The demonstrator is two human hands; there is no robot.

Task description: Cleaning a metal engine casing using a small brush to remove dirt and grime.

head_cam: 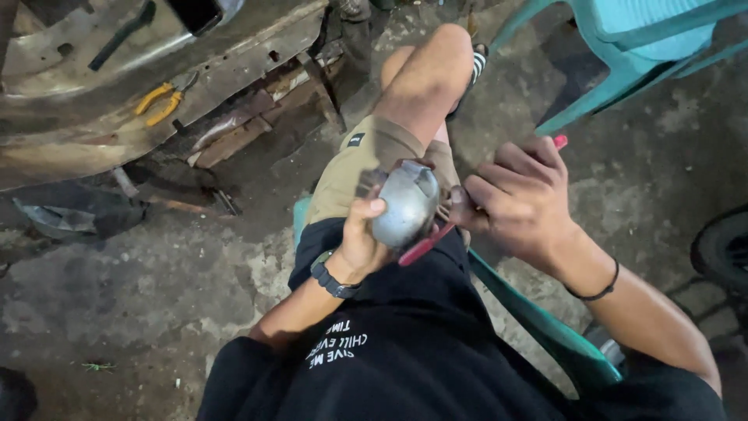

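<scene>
My left hand (pixel 363 238) grips a rounded grey metal part (pixel 405 204) and holds it over my lap. My right hand (pixel 520 199) is closed on a red-handled tool (pixel 425 245), whose working end presses against the right side of the metal part. One red handle tip (pixel 560 142) sticks out above my right fingers, the other shows below the part. I sit on a teal plastic chair (pixel 538 320), with one bare knee (pixel 436 62) raised ahead of me.
A dented metal vehicle body panel (pixel 93 117) lies at the upper left with yellow-handled pliers (pixel 160 103) resting on it. Wooden blocks (pixel 234 132) sit under it. A second teal chair (pixel 623 47) stands at upper right, a tyre (pixel 725 249) at the right edge. The floor is stained concrete.
</scene>
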